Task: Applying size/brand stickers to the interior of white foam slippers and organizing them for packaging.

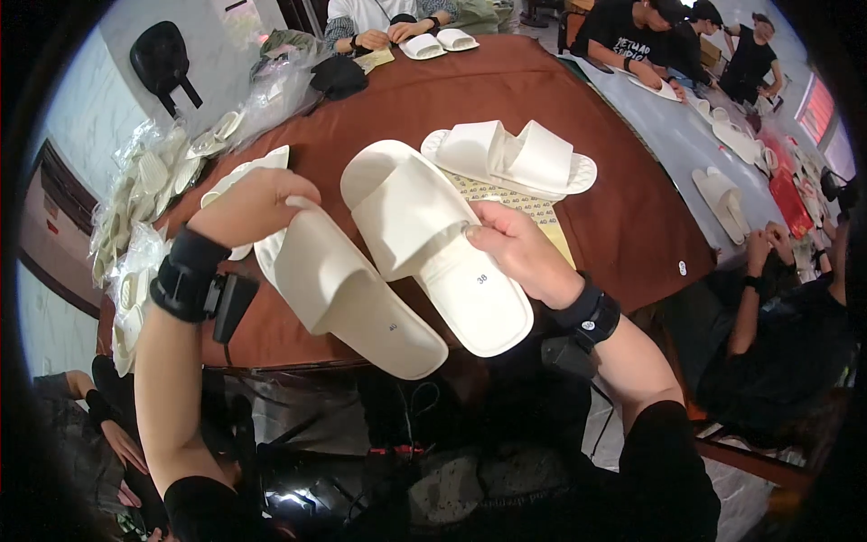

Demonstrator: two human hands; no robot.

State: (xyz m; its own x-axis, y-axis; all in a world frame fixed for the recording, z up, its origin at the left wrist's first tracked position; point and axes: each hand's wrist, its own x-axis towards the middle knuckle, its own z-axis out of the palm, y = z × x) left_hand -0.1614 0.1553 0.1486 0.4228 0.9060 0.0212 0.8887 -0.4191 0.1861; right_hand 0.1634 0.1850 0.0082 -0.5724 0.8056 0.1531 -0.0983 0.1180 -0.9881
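Observation:
My left hand is closed around the toe end of a white slide slipper, whose heel tilts toward me over the table edge. A second white slipper leans beside it, and my right hand grips its side edge near the strap opening, thumb on the insole. Each insole carries a small dark printed mark near the heel. Just beyond my right hand, a pair of white slippers lies on a yellow sticker sheet. Another white slipper is partly hidden behind my left hand.
A brown cloth covers the table. Slippers in clear plastic bags pile along its left edge. A black cap-like item lies at the far left. Across the table a person handles slippers; others work at a grey table on the right.

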